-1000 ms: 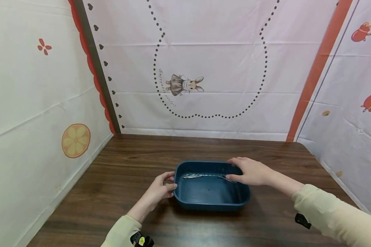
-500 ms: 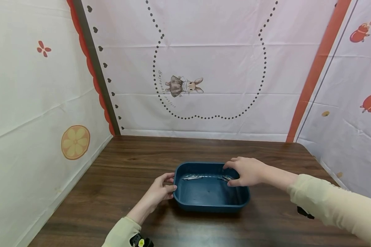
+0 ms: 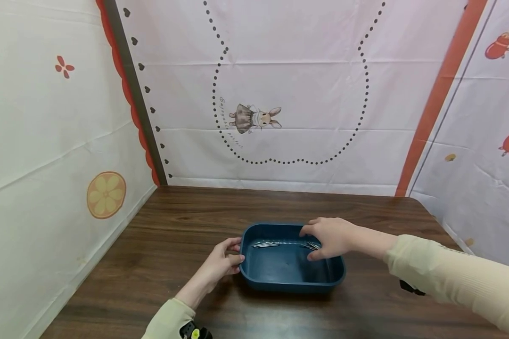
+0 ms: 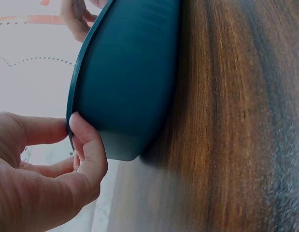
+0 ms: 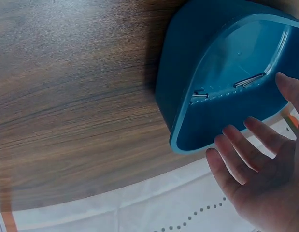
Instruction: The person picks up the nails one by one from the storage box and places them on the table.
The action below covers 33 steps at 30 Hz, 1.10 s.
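Observation:
A dark blue plastic basin (image 3: 280, 270) with rounded corners stands on the wooden table. My left hand (image 3: 218, 264) pinches its left rim; in the left wrist view the thumb and fingers close over the basin's edge (image 4: 125, 72). Inside, along the far side, lie two small groups of thin silvery metal rods, the left group (image 3: 266, 244) and the right group (image 3: 310, 246). My right hand (image 3: 332, 237) hovers over the basin's right end, its fingers spread apart and partly covering the right group. In the right wrist view nothing is between those fingers, and the rods (image 5: 249, 80) lie beyond the fingertips.
The dark wooden table (image 3: 186, 212) extends around the basin. White printed cloth walls (image 3: 297, 103) stand behind it and at both sides. A black wrist strap (image 3: 195, 330) sits on the left sleeve, another (image 3: 411, 288) on the right sleeve.
My right hand has shifted left, farther in over the basin, with its fingers remaining spread. The left hand keeps its grip on the rim, and the rods look much the same.

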{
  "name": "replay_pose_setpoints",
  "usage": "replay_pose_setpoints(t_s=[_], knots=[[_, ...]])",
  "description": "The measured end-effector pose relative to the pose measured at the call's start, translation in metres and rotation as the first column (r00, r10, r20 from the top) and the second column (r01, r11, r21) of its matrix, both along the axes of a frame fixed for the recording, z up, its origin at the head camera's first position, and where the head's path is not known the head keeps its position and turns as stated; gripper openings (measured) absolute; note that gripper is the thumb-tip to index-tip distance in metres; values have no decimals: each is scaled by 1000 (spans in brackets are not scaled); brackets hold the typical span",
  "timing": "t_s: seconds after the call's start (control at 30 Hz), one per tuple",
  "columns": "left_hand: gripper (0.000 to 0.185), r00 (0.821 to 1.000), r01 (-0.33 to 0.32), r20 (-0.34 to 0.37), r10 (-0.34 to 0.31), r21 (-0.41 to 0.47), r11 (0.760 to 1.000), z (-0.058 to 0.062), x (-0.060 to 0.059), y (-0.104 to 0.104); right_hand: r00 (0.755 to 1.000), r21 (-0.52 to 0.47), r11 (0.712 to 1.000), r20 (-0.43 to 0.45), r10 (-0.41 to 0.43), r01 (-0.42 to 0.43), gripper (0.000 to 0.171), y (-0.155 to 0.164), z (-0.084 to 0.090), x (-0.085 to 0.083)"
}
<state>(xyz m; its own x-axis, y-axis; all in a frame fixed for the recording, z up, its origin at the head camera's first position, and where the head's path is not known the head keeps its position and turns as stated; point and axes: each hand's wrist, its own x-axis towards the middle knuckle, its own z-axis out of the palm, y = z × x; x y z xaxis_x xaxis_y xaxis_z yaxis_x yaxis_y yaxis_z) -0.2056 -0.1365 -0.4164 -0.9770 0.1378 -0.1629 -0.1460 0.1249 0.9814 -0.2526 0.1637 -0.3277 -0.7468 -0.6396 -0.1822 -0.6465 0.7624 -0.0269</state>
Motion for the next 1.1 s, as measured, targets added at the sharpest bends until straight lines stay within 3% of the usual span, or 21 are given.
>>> replay_pose_setpoints(t_s=[0.7,1.1], knots=[[50,999,33,-12,-33,4,999,1,1,0,994,70,993,-49,99,-96,56,-29,1,-13],[52,997,71,-25,-71,-9,997,0,5,-2,989,52,989,-43,142,-140,56,-53,2,-20]])
